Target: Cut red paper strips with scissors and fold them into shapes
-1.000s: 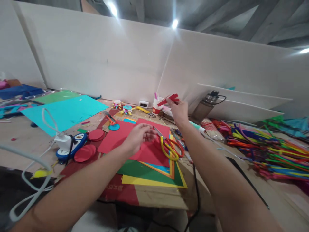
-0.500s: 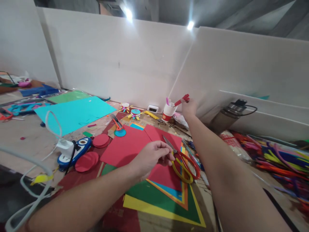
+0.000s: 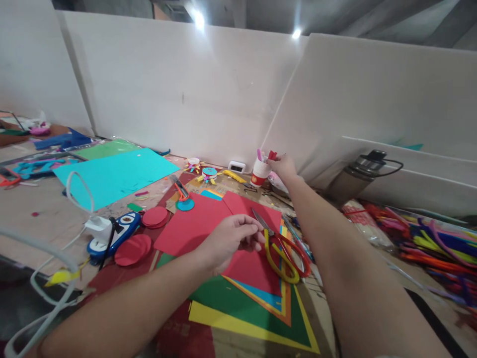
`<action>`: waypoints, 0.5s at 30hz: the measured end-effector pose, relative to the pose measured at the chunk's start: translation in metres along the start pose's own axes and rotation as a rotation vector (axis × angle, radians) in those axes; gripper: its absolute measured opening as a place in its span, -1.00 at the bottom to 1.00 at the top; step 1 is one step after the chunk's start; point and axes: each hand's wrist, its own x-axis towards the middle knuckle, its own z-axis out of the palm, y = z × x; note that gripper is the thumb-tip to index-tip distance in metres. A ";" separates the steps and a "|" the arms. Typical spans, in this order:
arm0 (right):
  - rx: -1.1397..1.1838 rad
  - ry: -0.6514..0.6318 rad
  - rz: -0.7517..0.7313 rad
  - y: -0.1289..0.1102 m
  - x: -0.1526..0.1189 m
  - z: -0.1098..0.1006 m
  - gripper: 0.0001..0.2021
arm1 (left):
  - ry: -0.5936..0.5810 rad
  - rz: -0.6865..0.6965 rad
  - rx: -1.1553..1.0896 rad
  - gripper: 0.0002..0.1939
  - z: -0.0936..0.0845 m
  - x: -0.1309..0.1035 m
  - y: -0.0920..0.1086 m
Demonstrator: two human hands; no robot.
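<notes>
Several narrow red paper strips (image 3: 273,155) stand at the right side of the mouth of a white paper cup with a red lower band (image 3: 260,172); whether their lower ends are inside cannot be told. The right hand (image 3: 283,166) has its fingers clamped on the strips. A pink stick (image 3: 259,154) juts from the cup. Left of the cup are a small white box-shaped device with a dark display (image 3: 237,167) and a yellow curved object (image 3: 234,176). Nearer, the left hand (image 3: 238,238) hovers over red paper sheets (image 3: 194,221), its fingers loosely curled and a little apart, just beside scissors with red and yellow handles (image 3: 269,231). Red paper discs (image 3: 133,249) lie farther left on the worktop (image 3: 48,204), beside a blue-and-white power strip (image 3: 124,227).
</notes>
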 end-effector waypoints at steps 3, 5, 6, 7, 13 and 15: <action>0.028 0.006 0.013 -0.001 -0.007 -0.006 -0.79 | 0.051 0.029 -0.017 -0.90 -0.001 0.002 0.004; 0.041 0.019 0.029 -0.002 -0.014 -0.010 -0.70 | 0.091 0.057 -0.028 -0.94 -0.004 0.004 0.008; 0.045 0.025 0.037 -0.002 -0.018 -0.013 -0.64 | 0.116 0.074 -0.037 -0.96 -0.005 0.006 0.010; 0.048 0.030 0.045 -0.003 -0.022 -0.015 -0.60 | 0.144 0.096 -0.046 -0.96 -0.007 0.007 0.012; 0.074 0.015 0.050 -0.007 -0.052 -0.030 -0.52 | 0.300 0.238 -0.123 -0.97 -0.021 0.018 0.026; 0.078 0.009 0.023 -0.010 -0.067 -0.037 -0.55 | 0.326 0.296 -0.134 -0.95 -0.027 0.023 0.031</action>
